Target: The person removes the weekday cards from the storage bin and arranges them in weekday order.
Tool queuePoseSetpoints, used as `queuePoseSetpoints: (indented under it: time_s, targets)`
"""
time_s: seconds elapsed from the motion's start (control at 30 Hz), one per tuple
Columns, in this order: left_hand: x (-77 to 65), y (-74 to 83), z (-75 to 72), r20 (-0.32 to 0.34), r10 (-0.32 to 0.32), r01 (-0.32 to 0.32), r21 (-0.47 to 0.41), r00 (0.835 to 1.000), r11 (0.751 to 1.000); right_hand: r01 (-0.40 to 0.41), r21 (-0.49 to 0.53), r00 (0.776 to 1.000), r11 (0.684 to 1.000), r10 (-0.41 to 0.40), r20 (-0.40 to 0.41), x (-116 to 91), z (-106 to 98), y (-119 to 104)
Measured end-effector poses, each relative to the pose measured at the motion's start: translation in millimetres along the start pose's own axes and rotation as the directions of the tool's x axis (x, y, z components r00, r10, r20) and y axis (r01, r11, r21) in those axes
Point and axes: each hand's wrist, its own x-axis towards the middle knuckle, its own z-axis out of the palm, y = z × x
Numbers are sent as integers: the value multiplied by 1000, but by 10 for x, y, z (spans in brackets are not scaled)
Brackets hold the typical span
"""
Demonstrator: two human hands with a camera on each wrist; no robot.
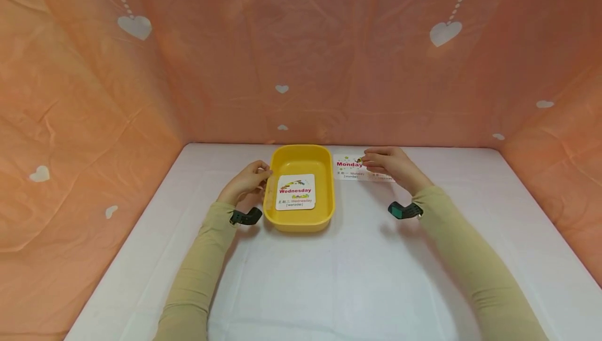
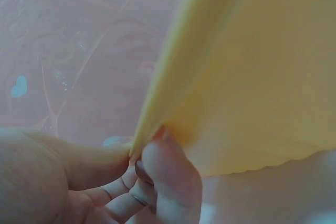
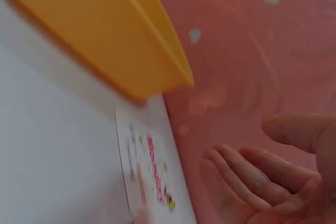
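Note:
A yellow plastic tray (image 1: 324, 200) stands on the white table. Inside it lies a white card (image 1: 295, 200) printed "Wednesday". My left hand (image 1: 244, 183) is at the tray's left side; in the left wrist view, thumb and finger pinch the yellow rim (image 2: 176, 61). To the right of the tray, a "Monday" card (image 1: 347, 169) lies flat, also visible in the right wrist view. Over its right end hovers my right hand (image 1: 395, 167), fingers loosely extended and holding nothing in the right wrist view. Beneath that hand another card (image 1: 383, 177) is mostly hidden.
Behind the table hangs an orange-pink cloth (image 1: 329, 69) with white hearts, which also runs along both sides. The white tabletop (image 1: 352, 278) extends in front of the tray. Dark bands circle both wrists.

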Motion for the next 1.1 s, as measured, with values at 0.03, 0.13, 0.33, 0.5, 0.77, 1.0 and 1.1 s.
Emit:
queuePoseSetpoints:
  time_s: [0.03,0.13,0.33,0.5,0.77,1.0,1.1]
  targets:
    - [-2,-1,-2,4,2,-2,-4,1000,1000,0,-15,1000,1000,0,12,3,51,-31]
    - [5,-10,-6,8,3,-3,-7,1000,1000,9,-50,999,999,-7,49,11,183,-111]
    - [21,-14,-1,3,2,-2,0,1000,1000,20,-62,994,998,-14,105,4,380,-231]
    - [23,-3,4,-5,-2,2,-1,1000,1000,2,-26,992,1000,1,122,3,533,-292]
    - [15,19,-1,-11,0,0,3,1000,1000,-28,66,984,997,16,178,-1,793,-341]
    - [3,-5,12,-1,4,-4,-4,1000,1000,-84,55,975,995,71,209,-29,978,-315]
    - [0,-9,27,-1,5,-5,-12,1000,1000,-84,62,975,995,70,213,-24,1034,-281]
